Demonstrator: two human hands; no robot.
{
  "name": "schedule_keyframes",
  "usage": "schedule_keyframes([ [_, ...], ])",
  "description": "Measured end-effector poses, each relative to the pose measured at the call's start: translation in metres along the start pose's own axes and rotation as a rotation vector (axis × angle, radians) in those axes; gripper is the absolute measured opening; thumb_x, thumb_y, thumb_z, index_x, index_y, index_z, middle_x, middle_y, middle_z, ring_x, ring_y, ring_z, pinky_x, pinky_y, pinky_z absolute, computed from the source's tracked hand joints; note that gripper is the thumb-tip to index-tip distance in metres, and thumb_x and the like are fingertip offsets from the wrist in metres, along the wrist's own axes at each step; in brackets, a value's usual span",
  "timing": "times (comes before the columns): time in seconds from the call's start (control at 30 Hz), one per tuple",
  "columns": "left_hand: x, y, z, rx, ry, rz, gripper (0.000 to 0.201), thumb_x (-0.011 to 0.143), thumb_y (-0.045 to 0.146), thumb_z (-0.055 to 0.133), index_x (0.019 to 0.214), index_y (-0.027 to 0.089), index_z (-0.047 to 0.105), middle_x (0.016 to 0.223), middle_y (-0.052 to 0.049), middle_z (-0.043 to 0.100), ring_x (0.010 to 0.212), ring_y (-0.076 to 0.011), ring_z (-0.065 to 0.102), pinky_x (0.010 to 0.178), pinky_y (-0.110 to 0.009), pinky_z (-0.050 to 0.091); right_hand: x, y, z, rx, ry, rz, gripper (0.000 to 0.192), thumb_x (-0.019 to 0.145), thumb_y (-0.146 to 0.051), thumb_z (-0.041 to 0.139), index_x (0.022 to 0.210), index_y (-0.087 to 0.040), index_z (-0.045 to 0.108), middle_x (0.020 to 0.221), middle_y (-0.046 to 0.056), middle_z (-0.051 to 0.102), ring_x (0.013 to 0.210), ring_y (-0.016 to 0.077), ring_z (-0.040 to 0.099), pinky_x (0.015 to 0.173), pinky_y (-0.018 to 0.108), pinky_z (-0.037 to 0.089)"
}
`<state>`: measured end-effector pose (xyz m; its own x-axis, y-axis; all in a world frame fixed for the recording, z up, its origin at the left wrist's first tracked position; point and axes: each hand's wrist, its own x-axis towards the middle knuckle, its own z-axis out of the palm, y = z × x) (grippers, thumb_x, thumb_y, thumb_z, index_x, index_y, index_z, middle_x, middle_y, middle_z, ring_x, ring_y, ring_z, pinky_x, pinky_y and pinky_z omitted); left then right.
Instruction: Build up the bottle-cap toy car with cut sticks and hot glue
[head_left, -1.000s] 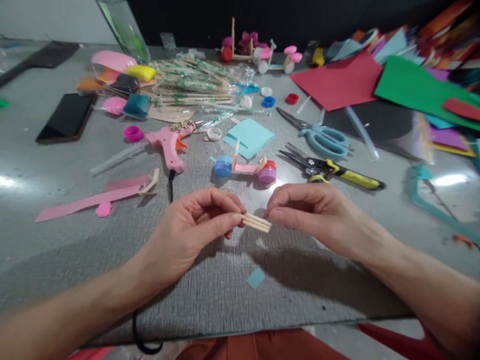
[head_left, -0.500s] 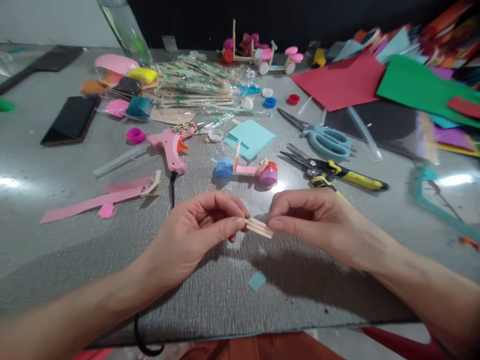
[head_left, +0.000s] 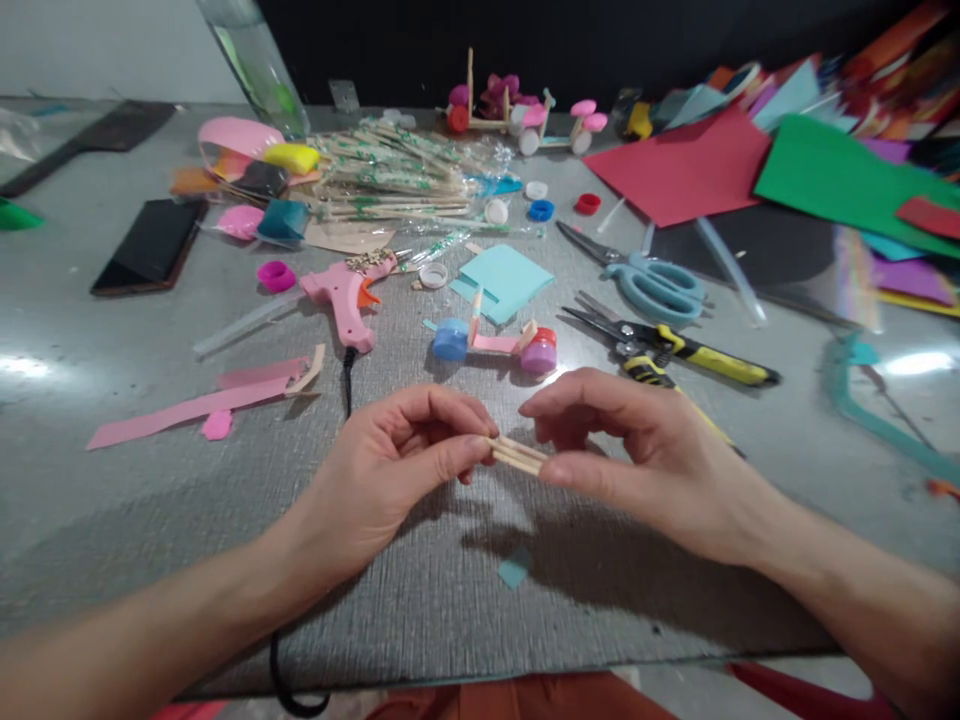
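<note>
Between thumb and fingers, my left hand (head_left: 420, 465) pinches one end of a few short wooden sticks (head_left: 517, 455) lying side by side, held above the table. My right hand (head_left: 630, 450) has its fingers spread apart at the sticks' other end; its thumb tip is at or very near them. Just beyond the hands stands a small scooter-like model (head_left: 499, 343) with blue and purple bottle-cap wheels. Below the sticks, a small light-blue paper square (head_left: 514, 568) lies on the table.
A pink glue gun (head_left: 349, 295) lies left of the model, its cord running toward me. Blue-handled scissors (head_left: 652, 280) and yellow-black cutters (head_left: 675, 350) lie to the right. Wrapped sticks (head_left: 397, 165), a phone (head_left: 150, 245) and coloured sheets (head_left: 682, 165) are farther back.
My right fingers have lifted and opened away from the sticks, leaving the thumb near their end. My left hand keeps its pinch. The view has shifted slightly.
</note>
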<state>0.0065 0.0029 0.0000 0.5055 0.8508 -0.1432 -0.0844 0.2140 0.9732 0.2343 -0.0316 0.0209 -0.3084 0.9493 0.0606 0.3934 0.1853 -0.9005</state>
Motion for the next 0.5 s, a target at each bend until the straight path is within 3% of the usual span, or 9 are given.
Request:
schedule_keyframes([
  [0.07,0.000,0.000,0.001,-0.013,0.007,0.005,0.005,0.087,0.019,0.077,0.084,0.022,0.074,0.093,0.002,0.069,0.083,-0.0079,0.062,0.075,-0.015,0.050,-0.003,0.003,0.004,-0.173,0.030,-0.158,0.033,0.085,-0.032,0.080,0.111,-0.018,0.065,0.091,0.002,0.069,0.075,0.0138,0.062,0.068,0.027,0.051],
  [0.2,-0.002,0.001,0.003,-0.012,0.015,-0.002,0.004,0.087,0.020,0.077,0.085,0.021,0.073,0.089,0.002,0.069,0.081,-0.0085,0.063,0.077,-0.017,0.052,-0.006,0.007,0.013,-0.393,0.071,-0.364,0.016,0.094,-0.021,0.069,0.107,-0.016,0.061,0.088,0.003,0.068,0.073,0.0130,0.062,0.066,0.026,0.048],
  [0.37,-0.006,0.002,0.007,0.038,-0.028,-0.017,0.017,0.086,0.021,0.078,0.102,0.023,0.072,0.095,0.001,0.073,0.086,-0.0113,0.068,0.080,-0.020,0.055,-0.006,0.008,0.015,-0.437,0.087,-0.404,0.009,0.095,-0.014,0.064,0.102,-0.017,0.060,0.085,0.002,0.067,0.073,0.0126,0.062,0.064,0.024,0.047],
  [0.5,-0.008,0.000,0.010,0.159,-0.032,0.056,0.023,0.086,0.021,0.078,0.106,0.024,0.069,0.096,0.002,0.073,0.088,-0.0121,0.069,0.081,-0.022,0.056,-0.007,0.007,0.014,-0.469,0.067,-0.424,0.008,0.096,-0.013,0.062,0.103,-0.017,0.061,0.086,0.003,0.067,0.074,0.0143,0.062,0.064,0.026,0.047],
])
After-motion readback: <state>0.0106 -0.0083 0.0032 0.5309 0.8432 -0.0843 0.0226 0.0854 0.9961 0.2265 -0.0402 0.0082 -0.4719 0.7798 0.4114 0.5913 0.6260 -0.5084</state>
